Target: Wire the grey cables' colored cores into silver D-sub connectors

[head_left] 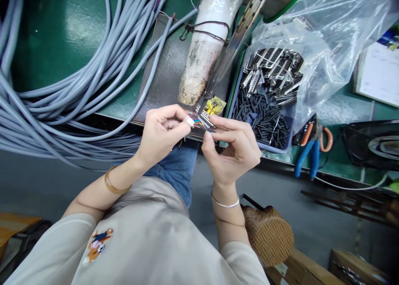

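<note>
My left hand is closed, thumb and forefinger pinching a bundle of thin coloured wires at the table's edge. Just right of the wires, a metal multi-pin connector sits by a yellow piece. My right hand is closed too, with thumb and forefinger together below the connector and another finger reaching its end. Whatever its fingertips grip is too small to make out. Above the connector, a soldering iron with a perforated metal sleeve slants down, its dark tip close to the wires.
Grey cables lie coiled at left. A plastic-wrapped tube points down at the dark plate. To the right stand a bin of connectors and black sleeves, a plastic bag and blue-handled pliers. Below is a woven-top stool.
</note>
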A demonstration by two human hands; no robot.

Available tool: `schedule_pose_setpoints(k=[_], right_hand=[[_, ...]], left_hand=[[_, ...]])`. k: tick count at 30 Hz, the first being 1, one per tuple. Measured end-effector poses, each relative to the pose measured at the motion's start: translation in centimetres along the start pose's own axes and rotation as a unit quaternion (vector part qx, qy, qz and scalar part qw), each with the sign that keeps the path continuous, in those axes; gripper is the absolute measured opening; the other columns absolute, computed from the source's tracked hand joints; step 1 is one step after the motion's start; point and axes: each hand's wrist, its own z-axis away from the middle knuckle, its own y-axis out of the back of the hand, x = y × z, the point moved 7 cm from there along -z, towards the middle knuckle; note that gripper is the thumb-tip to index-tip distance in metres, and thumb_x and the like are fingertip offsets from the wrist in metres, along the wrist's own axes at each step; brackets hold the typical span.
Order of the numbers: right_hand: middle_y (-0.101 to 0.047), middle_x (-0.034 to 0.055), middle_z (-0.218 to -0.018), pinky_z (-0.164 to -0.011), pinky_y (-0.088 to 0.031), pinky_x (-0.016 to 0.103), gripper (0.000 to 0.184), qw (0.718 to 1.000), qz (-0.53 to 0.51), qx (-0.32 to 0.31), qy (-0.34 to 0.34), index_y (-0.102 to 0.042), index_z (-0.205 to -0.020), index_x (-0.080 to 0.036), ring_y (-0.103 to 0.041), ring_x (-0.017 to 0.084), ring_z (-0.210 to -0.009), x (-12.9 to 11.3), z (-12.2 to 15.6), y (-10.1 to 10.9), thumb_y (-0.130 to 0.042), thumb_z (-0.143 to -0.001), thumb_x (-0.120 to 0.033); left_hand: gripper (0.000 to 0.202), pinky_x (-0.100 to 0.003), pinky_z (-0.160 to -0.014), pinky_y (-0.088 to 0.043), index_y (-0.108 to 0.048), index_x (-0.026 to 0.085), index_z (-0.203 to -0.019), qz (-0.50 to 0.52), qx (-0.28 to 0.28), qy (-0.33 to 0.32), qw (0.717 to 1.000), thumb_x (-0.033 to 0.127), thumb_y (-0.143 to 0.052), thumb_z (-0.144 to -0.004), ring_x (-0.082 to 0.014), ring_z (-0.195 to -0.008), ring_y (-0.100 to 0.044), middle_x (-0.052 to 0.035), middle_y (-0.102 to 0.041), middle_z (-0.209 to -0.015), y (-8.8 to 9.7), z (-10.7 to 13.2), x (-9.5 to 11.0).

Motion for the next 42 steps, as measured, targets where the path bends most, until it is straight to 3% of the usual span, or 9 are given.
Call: schedule_pose_setpoints(k=[4, 7, 16, 27, 36, 42], right_hand=[[-0.079, 0.0020, -0.103, -0.076, -0.066, 0.033, 0.017, 1.000, 0.000, -0.005, 0.003, -0.065, -0.084, -0.023, -0.076, 0.018, -0.092, 0.1, 0.4, -0.1, -0.073, -0.083, -0.009], [-0.079, 0.0019, -0.103, -0.075, -0.066, 0.034, 0.015, 1.000, 0.004, -0.006, 0.001, -0.065, -0.085, -0.023, -0.076, 0.019, -0.091, 0.1, 0.5, -0.1, -0.073, -0.085, -0.010], [-0.077, 0.0017, -0.101, -0.078, -0.063, 0.034, 0.014, 0.998, -0.032, -0.011, -0.052, -0.064, -0.082, -0.022, -0.075, 0.018, -0.092, 0.3, 0.3, -0.1, -0.071, -0.086, -0.011], [-0.078, 0.0009, -0.099, -0.077, -0.063, 0.035, 0.015, 1.000, 0.024, -0.013, -0.013, -0.064, -0.084, -0.023, -0.075, 0.018, -0.091, 0.0, 0.2, -0.3, -0.072, -0.086, -0.010], [-0.077, -0.0002, -0.101, -0.078, -0.063, 0.032, 0.016, 0.999, 0.032, -0.016, -0.007, -0.067, -0.086, -0.023, -0.074, 0.016, -0.090, -0.1, 0.0, -0.4, -0.074, -0.084, -0.009], [-0.077, 0.0008, -0.101, -0.078, -0.064, 0.035, 0.014, 0.998, 0.058, -0.005, 0.011, -0.069, -0.088, -0.026, -0.075, 0.019, -0.091, -0.7, -0.2, -0.3, -0.075, -0.085, -0.013]], left_hand=[[0.016, -0.015, -0.032, -0.024, -0.060, 0.015, -0.058, 0.005, -0.001, 0.012, 1.000, 0.016, -0.071, -0.069, -0.0003, -0.036, -0.038, 0.0007, -0.067, -0.066, 0.0, 0.0, -0.4], [0.013, -0.014, -0.032, -0.025, -0.061, 0.015, -0.058, 0.006, 0.003, 0.009, 1.000, 0.015, -0.069, -0.068, 0.0001, -0.036, -0.039, -0.0015, -0.071, -0.073, 0.1, 0.1, -0.4], [0.010, -0.014, -0.033, -0.027, -0.061, 0.014, -0.060, -0.009, -0.001, -0.008, 1.000, 0.015, -0.066, -0.068, -0.0003, -0.037, -0.040, -0.0024, -0.072, -0.074, 0.2, 0.3, 0.1], [0.012, -0.017, -0.043, -0.027, -0.055, 0.016, -0.059, -0.053, 0.025, -0.037, 0.998, 0.015, -0.062, -0.069, -0.0028, -0.047, -0.039, 0.0008, -0.061, -0.064, 0.0, 0.4, 0.2], [0.016, -0.019, -0.041, -0.019, -0.054, 0.017, -0.061, -0.072, 0.021, -0.034, 0.997, 0.016, -0.065, -0.072, -0.0024, -0.044, -0.032, 0.0041, -0.052, -0.059, -0.1, 0.3, 0.4], [0.016, -0.020, -0.043, -0.024, -0.055, 0.017, -0.061, -0.079, 0.028, -0.037, 0.996, 0.015, -0.065, -0.073, -0.0037, -0.046, -0.037, 0.0014, -0.061, -0.064, -0.1, 0.6, 0.9]])
